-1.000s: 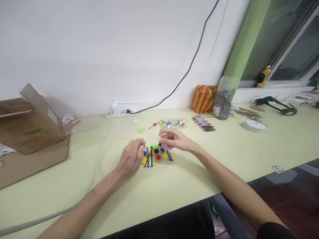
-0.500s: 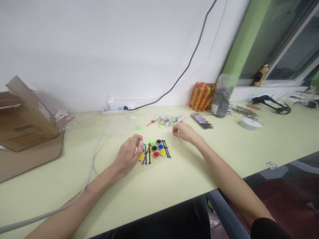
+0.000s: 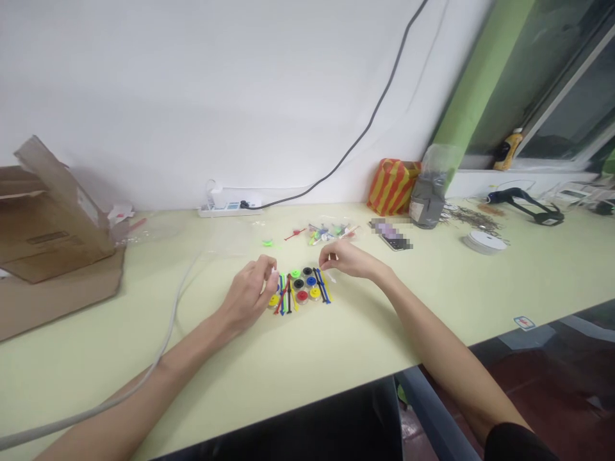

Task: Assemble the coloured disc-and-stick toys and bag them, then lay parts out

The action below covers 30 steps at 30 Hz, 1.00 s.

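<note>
My left hand [image 3: 250,286] is closed at the left end of a clear pack. Its fingertips are pinched, with a bit of white at them that I cannot make out. Inside the pack lie colored round discs with center knobs, such as a red disc [image 3: 302,296] and a blue disc [image 3: 311,282]. Between and beside them are plastic arrows, including a black arrow [image 3: 289,298] and a blue arrow [image 3: 323,286] at the right end. My right hand [image 3: 343,258] pinches a white plastic arrow [image 3: 331,277] over that right end.
Behind the pack lie a bag of mixed arrows [image 3: 331,232], a red arrow [image 3: 295,234] and a green piece [image 3: 268,243]. A phone [image 3: 391,235], a striped bag [image 3: 391,187] and a white spool [image 3: 484,241] are rightward. Leftward stand a cardboard box [image 3: 52,224] and a grey cable [image 3: 173,320].
My right hand has moved left and slightly down with the white arrow, from beside the pack to its right end. My left hand has stayed nearly in place.
</note>
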Each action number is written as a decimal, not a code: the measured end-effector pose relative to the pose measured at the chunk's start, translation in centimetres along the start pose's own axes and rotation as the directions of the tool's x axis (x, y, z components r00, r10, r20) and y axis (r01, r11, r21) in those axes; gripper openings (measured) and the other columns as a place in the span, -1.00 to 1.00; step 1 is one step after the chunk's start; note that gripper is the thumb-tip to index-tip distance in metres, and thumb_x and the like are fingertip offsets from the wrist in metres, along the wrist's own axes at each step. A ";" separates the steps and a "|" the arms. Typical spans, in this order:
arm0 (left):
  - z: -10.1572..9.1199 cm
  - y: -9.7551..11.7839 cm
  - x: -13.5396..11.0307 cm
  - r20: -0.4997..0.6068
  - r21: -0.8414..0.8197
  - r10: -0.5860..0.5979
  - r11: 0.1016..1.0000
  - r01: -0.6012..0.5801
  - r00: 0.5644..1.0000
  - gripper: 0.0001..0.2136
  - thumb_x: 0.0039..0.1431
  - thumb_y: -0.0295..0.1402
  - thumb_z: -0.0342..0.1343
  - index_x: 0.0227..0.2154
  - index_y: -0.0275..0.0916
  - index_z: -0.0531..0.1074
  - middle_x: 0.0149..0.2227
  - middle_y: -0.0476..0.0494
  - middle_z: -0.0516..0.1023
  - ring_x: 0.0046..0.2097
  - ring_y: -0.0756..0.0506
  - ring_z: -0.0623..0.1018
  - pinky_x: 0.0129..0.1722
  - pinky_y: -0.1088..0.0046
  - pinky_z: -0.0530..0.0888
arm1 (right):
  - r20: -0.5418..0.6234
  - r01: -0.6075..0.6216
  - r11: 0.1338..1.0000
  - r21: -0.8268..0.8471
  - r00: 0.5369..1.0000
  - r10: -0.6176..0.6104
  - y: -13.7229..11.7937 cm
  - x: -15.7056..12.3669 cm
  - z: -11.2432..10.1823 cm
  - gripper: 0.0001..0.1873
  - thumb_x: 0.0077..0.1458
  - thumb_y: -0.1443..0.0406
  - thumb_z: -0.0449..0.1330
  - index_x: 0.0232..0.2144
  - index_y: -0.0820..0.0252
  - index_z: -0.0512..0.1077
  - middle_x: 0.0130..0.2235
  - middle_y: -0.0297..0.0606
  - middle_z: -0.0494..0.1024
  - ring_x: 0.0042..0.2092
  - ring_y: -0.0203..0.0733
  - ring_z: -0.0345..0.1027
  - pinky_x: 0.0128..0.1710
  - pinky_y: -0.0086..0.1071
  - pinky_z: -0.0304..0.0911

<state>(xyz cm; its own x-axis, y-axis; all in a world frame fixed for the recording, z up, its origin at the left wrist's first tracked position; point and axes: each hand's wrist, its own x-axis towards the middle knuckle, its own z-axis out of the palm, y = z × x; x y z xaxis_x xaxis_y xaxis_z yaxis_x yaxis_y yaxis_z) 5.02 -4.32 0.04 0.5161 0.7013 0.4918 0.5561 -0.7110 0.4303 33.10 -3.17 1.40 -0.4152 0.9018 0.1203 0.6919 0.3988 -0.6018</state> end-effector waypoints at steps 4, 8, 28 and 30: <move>0.1 -0.1 0.0 -0.002 -0.004 0.015 1.000 -0.015 1.000 -0.82 0.40 -0.23 -0.20 -0.24 -0.17 0.22 -0.43 0.01 0.35 -0.35 -0.08 0.38 -0.30 0.38 0.31 | 0.067 0.015 1.000 -0.010 0.998 -0.014 -0.8 -0.1 0.7 -0.90 0.10 0.42 0.22 -0.37 0.23 0.56 -0.35 -0.29 0.60 -0.34 -0.27 0.37 -0.35 -0.43 0.15; 0.1 -0.1 0.0 -0.003 -0.003 0.027 1.000 -0.027 1.000 -0.83 0.40 -0.24 -0.20 -0.24 -0.17 0.22 -0.42 0.00 0.36 -0.34 -0.08 0.38 -0.29 0.38 0.31 | 0.094 0.016 0.999 -0.046 0.995 -0.012 -1.2 -0.3 0.9 -0.90 0.08 0.44 0.24 -0.36 0.22 0.57 -0.37 -0.31 0.60 -0.35 -0.27 0.36 -0.38 -0.43 0.12; 0.2 -0.2 0.0 0.007 0.007 0.035 0.999 -0.035 0.999 -0.85 0.40 -0.25 -0.18 -0.22 -0.17 0.21 -0.43 0.02 0.34 -0.35 -0.08 0.38 -0.29 0.39 0.30 | 0.159 0.022 0.997 -0.068 0.987 -0.011 -1.8 -0.5 0.9 -0.94 0.06 0.43 0.29 -0.40 0.23 0.58 -0.39 -0.30 0.59 -0.38 -0.28 0.36 -0.39 -0.44 0.11; 0.2 -0.2 0.0 0.008 0.008 0.037 0.999 -0.037 0.999 -0.86 0.40 -0.26 -0.18 -0.22 -0.17 0.21 -0.42 0.01 0.35 -0.34 -0.07 0.38 -0.29 0.39 0.30 | 0.161 0.041 0.996 -0.077 0.987 -0.028 -1.7 -0.4 1.0 -0.93 0.05 0.44 0.30 -0.41 0.23 0.58 -0.39 -0.30 0.60 -0.37 -0.28 0.37 -0.38 -0.44 0.11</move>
<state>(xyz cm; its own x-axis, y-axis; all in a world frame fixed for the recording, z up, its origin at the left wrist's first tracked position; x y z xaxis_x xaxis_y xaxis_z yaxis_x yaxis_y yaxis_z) 5.05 -4.12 -0.18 0.5411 0.6750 0.5016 0.5422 -0.7360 0.4055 31.49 -4.40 1.62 -0.5243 0.8515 0.0087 0.7175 0.4472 -0.5340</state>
